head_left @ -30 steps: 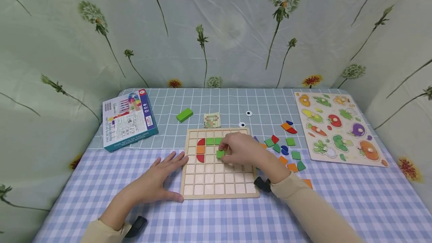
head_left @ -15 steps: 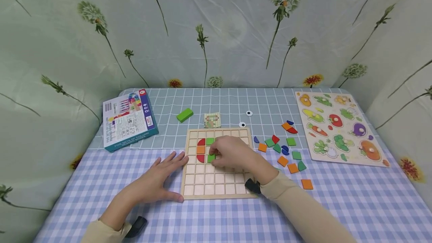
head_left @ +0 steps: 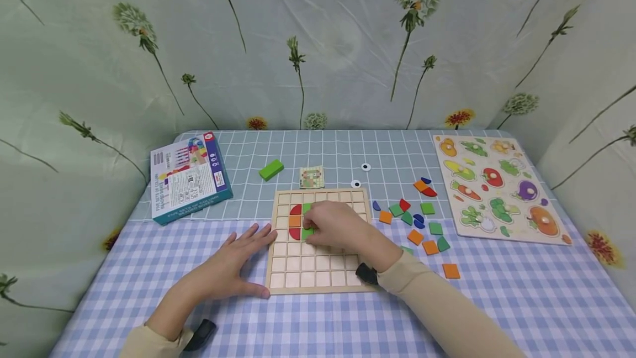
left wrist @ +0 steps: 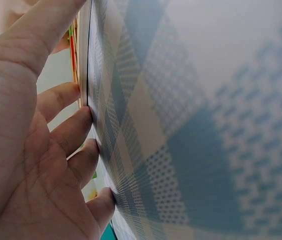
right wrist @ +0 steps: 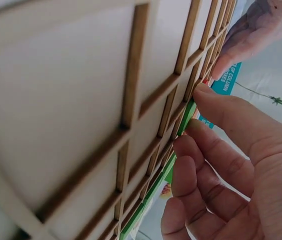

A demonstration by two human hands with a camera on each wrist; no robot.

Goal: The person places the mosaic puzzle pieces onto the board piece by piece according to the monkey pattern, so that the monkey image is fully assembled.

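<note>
A wooden grid board (head_left: 308,279) lies on the checked tablecloth. My left hand (head_left: 223,270) rests spread at its left edge, fingers and thumb touching the frame. My right hand (head_left: 340,228) is over the grid; its thumb and index finger pinch a green square tile (right wrist: 186,118) at a cell. In the head view this tile stands right of the lower red rounded piece (head_left: 295,233). Above that piece are an orange square (head_left: 295,221) and an upper red rounded piece (head_left: 296,210). My right hand hides part of the green row above.
Loose tiles, including an orange square (head_left: 451,270) and a green square (head_left: 427,209), lie right of the board. A pattern card (head_left: 311,177), a green block (head_left: 271,169) and two eye discs (head_left: 365,167) sit behind. A box (head_left: 191,178) stands left, a vegetable puzzle (head_left: 497,189) right.
My right hand has moved left across the board with the green tile, down to the cell beside the lower red piece. My left hand has stayed at the board's edge.
</note>
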